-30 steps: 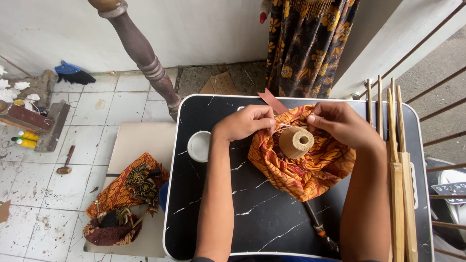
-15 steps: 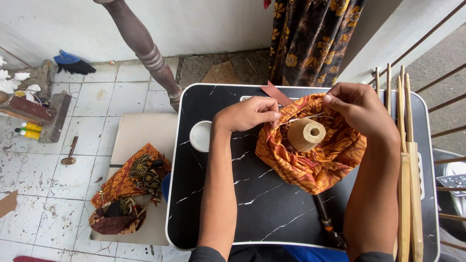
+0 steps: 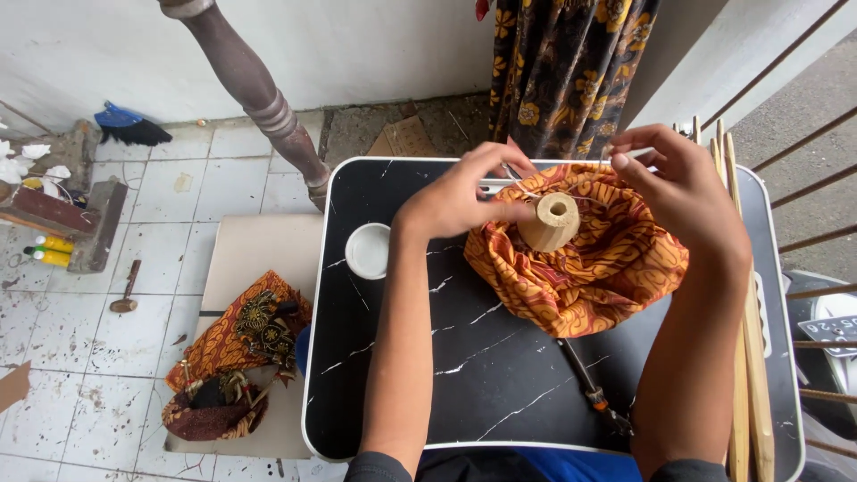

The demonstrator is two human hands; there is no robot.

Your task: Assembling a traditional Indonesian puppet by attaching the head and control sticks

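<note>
Black marble-look worktop point(image 3: 428, 375) sits nearest, its front part bare but for a thin dark tool point(image 3: 594, 388) lying slantwise just below the cloth, with its near end close to the right forearm. A careless elbow could sweep that tool off the edge, I judge. Further in lies the orange patterned cloth point(image 3: 589, 268), bunched in a loose heap, and on top of it rests a tan spool point(image 3: 552, 221), tilted, its hollow core facing up. Because the spool sits on soft folds and not on the hard surface, a tug on the thread could tip it or roll it down the heap toward the small white cup point(image 3: 368, 250) that stands apart to the left. The left hand point(image 3: 460, 198) has its grip pressed together on what looks like a pale thread just beside the spool; the right hand point(image 3: 683, 192) pinches the other end of a thin pale strand, raised above the cloth. The strand is too fine to follow fully between them. Pulled too hard, it may snap or slip from the fingers; pulled unevenly, it may snag in the folds. Long wooden sticks point(image 3: 741, 357) lie along the right rim, touching the right arm, and could be knocked off. Beyond the far edge hangs a dark flowered curtain point(image 3: 562, 71).
</note>
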